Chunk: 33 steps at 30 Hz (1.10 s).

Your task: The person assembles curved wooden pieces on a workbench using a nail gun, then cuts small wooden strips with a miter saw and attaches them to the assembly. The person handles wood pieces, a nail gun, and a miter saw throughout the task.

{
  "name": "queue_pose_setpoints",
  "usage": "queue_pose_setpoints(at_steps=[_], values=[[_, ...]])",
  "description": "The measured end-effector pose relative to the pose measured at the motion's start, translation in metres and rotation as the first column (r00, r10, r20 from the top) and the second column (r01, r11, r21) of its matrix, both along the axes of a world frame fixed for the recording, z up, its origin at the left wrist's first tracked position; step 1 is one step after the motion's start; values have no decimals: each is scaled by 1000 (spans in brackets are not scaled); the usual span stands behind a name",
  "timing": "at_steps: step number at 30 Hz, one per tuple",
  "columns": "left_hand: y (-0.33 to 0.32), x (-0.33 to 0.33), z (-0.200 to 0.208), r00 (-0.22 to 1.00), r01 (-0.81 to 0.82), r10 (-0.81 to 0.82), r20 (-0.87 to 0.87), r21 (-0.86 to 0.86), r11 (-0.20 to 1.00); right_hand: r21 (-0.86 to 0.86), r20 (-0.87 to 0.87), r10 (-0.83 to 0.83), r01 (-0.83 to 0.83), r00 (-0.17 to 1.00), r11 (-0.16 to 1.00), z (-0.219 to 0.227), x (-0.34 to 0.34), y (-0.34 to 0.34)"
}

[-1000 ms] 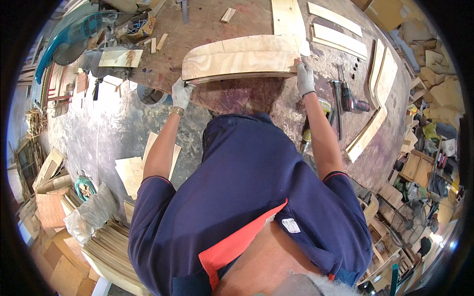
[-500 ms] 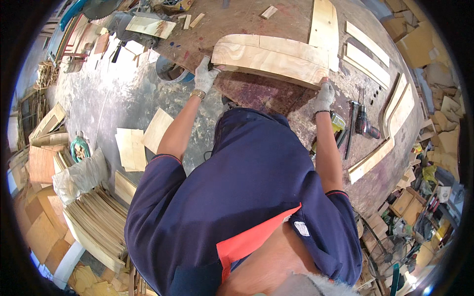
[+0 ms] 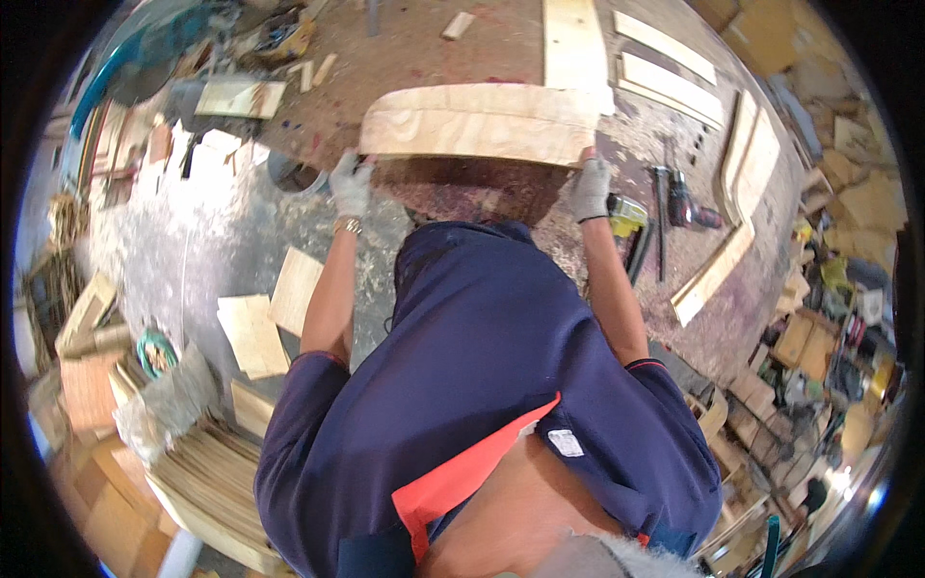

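A long, pale wooden piece (image 3: 482, 123) with a curved upper edge and rounded left corner lies crosswise in front of me, with a shadow under its near edge. My left hand (image 3: 350, 185), in a light knit glove, closes on its left end. On the right end, my gloved right hand (image 3: 591, 187) grips the near corner, bare fingertips against the wood. A wide pale plank (image 3: 576, 53) extends away behind the piece's right part. Right of my right hand lie a yellow-green power tool (image 3: 628, 216), a dark rod-like tool (image 3: 661, 222) and a cordless drill (image 3: 690, 204).
Wooden strips (image 3: 672, 89) and curved wooden parts (image 3: 758, 159) lie at the right. A bucket (image 3: 289, 175) stands left of my left hand. A circular saw blade (image 3: 140, 82) is at the far left. Stacked thin boards (image 3: 217, 482) and two loose panels (image 3: 252, 335) lie nearer me.
The whole view has shifted and turned a little. The curved wooden piece now appears more level, and both hands still hold its ends.
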State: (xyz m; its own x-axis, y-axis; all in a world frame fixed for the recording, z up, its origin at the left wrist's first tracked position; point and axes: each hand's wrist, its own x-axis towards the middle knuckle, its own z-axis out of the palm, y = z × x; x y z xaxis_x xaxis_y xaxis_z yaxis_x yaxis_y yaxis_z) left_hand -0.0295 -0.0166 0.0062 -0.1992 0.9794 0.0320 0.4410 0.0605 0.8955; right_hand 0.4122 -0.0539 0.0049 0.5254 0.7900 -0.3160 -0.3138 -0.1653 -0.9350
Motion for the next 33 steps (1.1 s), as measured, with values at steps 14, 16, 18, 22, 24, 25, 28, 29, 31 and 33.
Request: queue_pose_setpoints(at_steps=[14,16,18,22,24,25,28,29,31,33], values=[[18,18,0,989,42,-44,142,18,999,10,60,-117,117,991,993,7,14,-3],[23,21,0,996,36,-36,88,-9,999,-36,43,-50,51,998,998,8,24,7],[28,22,0,999,22,-26,-37,-88,996,-73,9,19,-18,1000,997,11,34,8],[27,25,0,997,6,-10,-79,-48,999,-170,5,193,-189,981,967,24,55,0],[24,31,3,999,-41,41,13,-2,999,-234,89,244,-218,966,947,31,63,-1],[22,34,6,996,-68,66,60,22,997,-286,90,276,-241,957,927,34,68,-1],[18,45,17,935,-207,227,274,-100,973,-277,104,265,-229,959,933,38,71,-1],[17,48,21,931,-223,247,271,-117,968,-288,131,252,-206,959,935,40,72,-1],[17,52,26,921,-251,282,269,-144,957,-361,269,364,-257,892,896,41,73,-2],[20,55,29,907,-267,304,290,-161,950,-368,288,398,-283,871,886,42,72,-3]])
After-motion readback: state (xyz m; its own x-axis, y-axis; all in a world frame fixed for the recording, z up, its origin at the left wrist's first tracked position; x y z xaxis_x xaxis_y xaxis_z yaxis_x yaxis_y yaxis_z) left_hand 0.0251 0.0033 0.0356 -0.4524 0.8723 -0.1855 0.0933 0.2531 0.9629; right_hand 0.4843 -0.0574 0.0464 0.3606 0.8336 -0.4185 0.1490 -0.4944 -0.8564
